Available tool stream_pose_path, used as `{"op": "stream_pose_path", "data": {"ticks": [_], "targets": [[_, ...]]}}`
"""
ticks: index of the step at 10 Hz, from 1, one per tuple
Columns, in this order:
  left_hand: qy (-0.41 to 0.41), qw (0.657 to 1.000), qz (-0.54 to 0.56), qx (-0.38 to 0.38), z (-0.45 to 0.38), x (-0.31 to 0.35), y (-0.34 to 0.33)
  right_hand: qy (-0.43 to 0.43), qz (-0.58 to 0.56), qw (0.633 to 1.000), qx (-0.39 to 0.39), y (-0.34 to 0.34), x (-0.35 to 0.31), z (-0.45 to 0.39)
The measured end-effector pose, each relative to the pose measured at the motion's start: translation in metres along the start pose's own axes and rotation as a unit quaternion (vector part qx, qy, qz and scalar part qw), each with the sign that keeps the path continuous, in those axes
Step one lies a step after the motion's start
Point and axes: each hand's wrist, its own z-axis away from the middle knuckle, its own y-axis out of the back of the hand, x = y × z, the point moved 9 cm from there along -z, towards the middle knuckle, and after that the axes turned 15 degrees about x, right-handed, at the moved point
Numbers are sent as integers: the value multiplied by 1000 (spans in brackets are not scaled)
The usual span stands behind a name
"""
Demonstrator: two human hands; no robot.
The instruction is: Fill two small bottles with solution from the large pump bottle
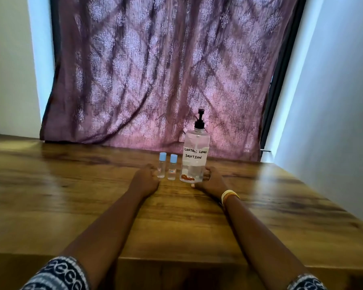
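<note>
Both arms are stretched out across the wooden table (71, 195), and everything centres on the large pump bottle (194, 158). It stands upright toward the far edge, clear-walled with a black pump head (200, 119) on top and a white handwritten label (195, 154) reading "CONTACT LENS SOLUTION"; clear liquid sits in its lower part.

Just left of the pump bottle stand two small clear bottles with blue caps, both upright and both capped. The nearer small bottle (172, 167) is just beside the pump bottle, and the farther small bottle (161, 165) is next to that one, close but apart.

The left hand (146, 177) lies on the table left of the pump bottle, its curled fingers right at the base of the farther small bottle; whether it grips that bottle or only rests against it, I cannot tell.

The right hand (211, 182) is on the pump bottle's other side, fingers wrapped around its lower body. Yellow bangles (228, 195) ring that wrist.

Behind the pump bottle hangs a purple patterned curtain (166, 70).
</note>
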Motion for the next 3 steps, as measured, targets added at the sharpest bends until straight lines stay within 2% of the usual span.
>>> {"op": "stream_pose_path", "data": {"ticks": [2,3], "targets": [[-23,999,7,32,-5,-2,-1,13,2,1000,-7,-2,-6,-3],[-47,994,0,95,-13,2,9,-7,-21,1000,7,1,-10,-3]]}}
